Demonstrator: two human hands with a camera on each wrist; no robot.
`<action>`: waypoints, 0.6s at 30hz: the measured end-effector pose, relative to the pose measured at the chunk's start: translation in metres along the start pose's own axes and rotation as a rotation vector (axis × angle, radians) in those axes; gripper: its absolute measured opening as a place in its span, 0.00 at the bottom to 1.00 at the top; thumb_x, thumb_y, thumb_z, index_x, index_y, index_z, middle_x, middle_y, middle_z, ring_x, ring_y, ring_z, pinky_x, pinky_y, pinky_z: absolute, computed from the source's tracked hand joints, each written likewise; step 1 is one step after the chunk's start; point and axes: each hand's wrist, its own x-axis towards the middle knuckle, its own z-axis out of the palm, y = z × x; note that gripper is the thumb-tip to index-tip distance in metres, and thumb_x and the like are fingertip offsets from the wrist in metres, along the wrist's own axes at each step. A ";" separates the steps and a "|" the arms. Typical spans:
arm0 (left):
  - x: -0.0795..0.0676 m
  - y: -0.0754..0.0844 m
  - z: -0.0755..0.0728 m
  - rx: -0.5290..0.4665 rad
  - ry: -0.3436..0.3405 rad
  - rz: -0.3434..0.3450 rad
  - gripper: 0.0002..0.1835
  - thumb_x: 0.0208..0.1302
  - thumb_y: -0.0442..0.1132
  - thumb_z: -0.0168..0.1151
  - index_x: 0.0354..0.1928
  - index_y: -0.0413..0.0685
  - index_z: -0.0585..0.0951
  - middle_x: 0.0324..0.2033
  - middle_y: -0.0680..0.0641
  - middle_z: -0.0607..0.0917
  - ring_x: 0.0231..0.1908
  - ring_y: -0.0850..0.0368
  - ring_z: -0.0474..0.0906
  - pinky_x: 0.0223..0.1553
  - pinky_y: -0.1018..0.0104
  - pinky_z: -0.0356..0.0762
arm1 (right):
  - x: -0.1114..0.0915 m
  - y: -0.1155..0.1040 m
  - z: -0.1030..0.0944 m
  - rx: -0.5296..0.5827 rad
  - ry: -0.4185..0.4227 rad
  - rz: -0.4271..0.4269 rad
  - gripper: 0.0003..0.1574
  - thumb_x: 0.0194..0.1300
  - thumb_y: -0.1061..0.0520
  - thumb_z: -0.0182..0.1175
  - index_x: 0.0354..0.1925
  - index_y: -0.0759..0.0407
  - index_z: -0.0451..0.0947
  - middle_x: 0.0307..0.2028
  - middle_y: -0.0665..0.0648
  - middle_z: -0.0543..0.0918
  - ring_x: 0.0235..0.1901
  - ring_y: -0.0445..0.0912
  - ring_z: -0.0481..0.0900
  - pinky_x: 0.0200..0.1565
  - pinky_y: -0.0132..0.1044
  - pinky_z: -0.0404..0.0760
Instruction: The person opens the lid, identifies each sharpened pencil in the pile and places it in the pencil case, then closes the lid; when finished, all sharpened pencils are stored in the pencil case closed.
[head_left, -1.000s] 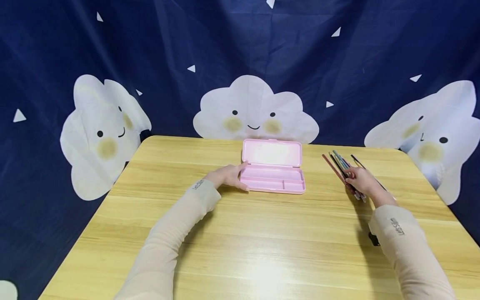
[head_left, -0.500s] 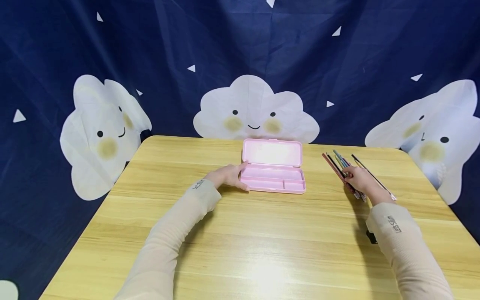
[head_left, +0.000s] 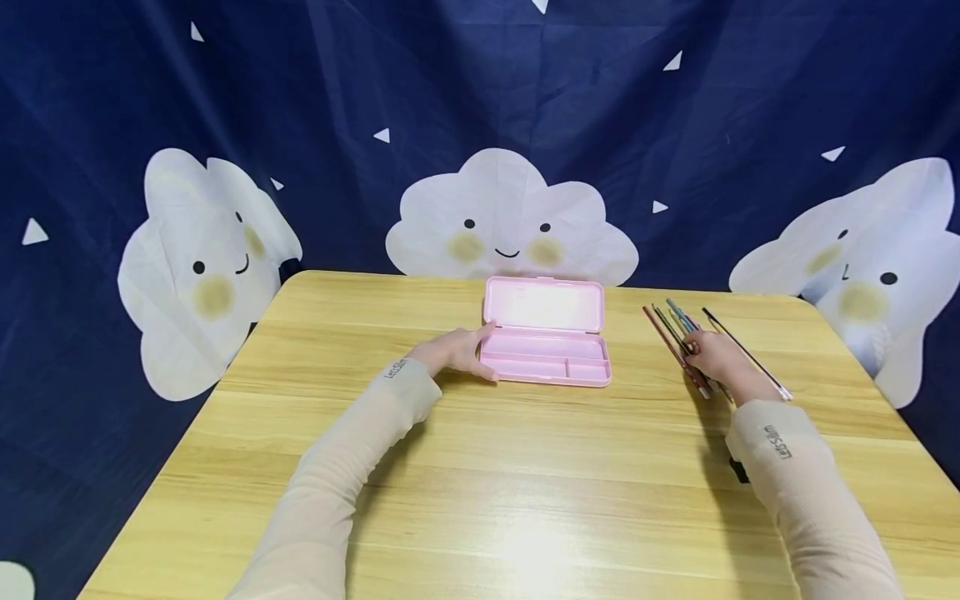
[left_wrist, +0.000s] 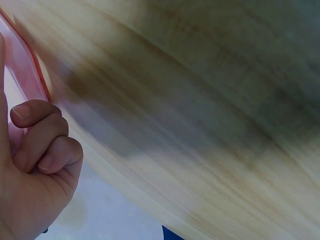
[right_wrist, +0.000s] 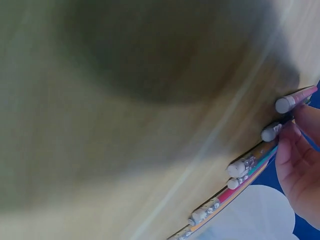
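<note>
Head view: a person's two sleeved arms reach over a wood-grain table [head_left: 450, 500] toward its far half.
Pencil case: the pink pencil case [head_left: 525, 346] sits at the far middle of the table, its lid [head_left: 543, 304] folded back on the far side. The base has one long compartment on the far side and two on the near side, the left longer than the right.
Left hand: the left hand [head_left: 456, 350] holds the case's left end between spread thumb and forefinger; the left wrist view shows its other fingers curled toward the palm.
Right hand: the right hand [head_left: 716, 357] grasps in the pencil bundle [head_left: 678, 354]. In the right wrist view its fingertips pinch a dark pencil [right_wrist: 280, 125]; whether it holds others, I cannot tell.
Pencils: the bundle lies right of the case, well apart, with a pink pencil [right_wrist: 296, 99] and a brown pencil [right_wrist: 260, 152] on either side of the dark one. A separate black pencil [head_left: 718, 324] lies farther right.
Sleeves: both cream, with dark lettering at the cuffs.
Backdrop: navy cloth [head_left: 337, 83] with smiling white clouds [head_left: 512, 200] and small white triangles hangs beyond the table.
</note>
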 end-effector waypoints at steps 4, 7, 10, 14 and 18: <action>0.000 0.001 0.000 0.005 -0.001 -0.003 0.59 0.45 0.64 0.65 0.72 0.54 0.40 0.65 0.34 0.60 0.63 0.46 0.60 0.63 0.59 0.58 | 0.001 -0.001 -0.001 0.001 0.006 -0.011 0.18 0.49 0.69 0.55 0.41 0.77 0.73 0.27 0.66 0.80 0.31 0.61 0.76 0.36 0.52 0.74; 0.000 0.001 0.000 0.002 -0.002 -0.013 0.59 0.45 0.64 0.66 0.72 0.55 0.40 0.65 0.35 0.60 0.63 0.47 0.60 0.63 0.59 0.58 | 0.001 -0.002 -0.001 -0.001 0.009 -0.014 0.20 0.47 0.69 0.54 0.41 0.77 0.73 0.26 0.65 0.80 0.30 0.60 0.76 0.35 0.52 0.75; 0.000 0.001 0.000 -0.003 0.000 -0.013 0.59 0.45 0.64 0.66 0.72 0.55 0.40 0.64 0.35 0.61 0.63 0.47 0.61 0.62 0.59 0.59 | 0.001 -0.002 0.000 0.000 0.023 -0.019 0.20 0.46 0.69 0.54 0.42 0.77 0.73 0.27 0.67 0.80 0.31 0.62 0.76 0.36 0.52 0.74; -0.001 0.001 -0.001 -0.006 -0.004 -0.009 0.60 0.45 0.64 0.66 0.72 0.55 0.40 0.64 0.35 0.61 0.63 0.47 0.61 0.62 0.59 0.59 | -0.001 0.000 0.001 0.044 0.045 -0.039 0.20 0.48 0.70 0.52 0.43 0.78 0.71 0.26 0.67 0.78 0.30 0.60 0.75 0.34 0.51 0.73; -0.002 0.002 -0.001 -0.015 -0.008 -0.008 0.59 0.45 0.63 0.66 0.72 0.55 0.39 0.64 0.34 0.60 0.63 0.47 0.60 0.62 0.59 0.59 | -0.003 -0.001 -0.001 0.142 0.070 -0.059 0.20 0.53 0.70 0.50 0.45 0.79 0.69 0.26 0.66 0.75 0.27 0.56 0.72 0.31 0.47 0.71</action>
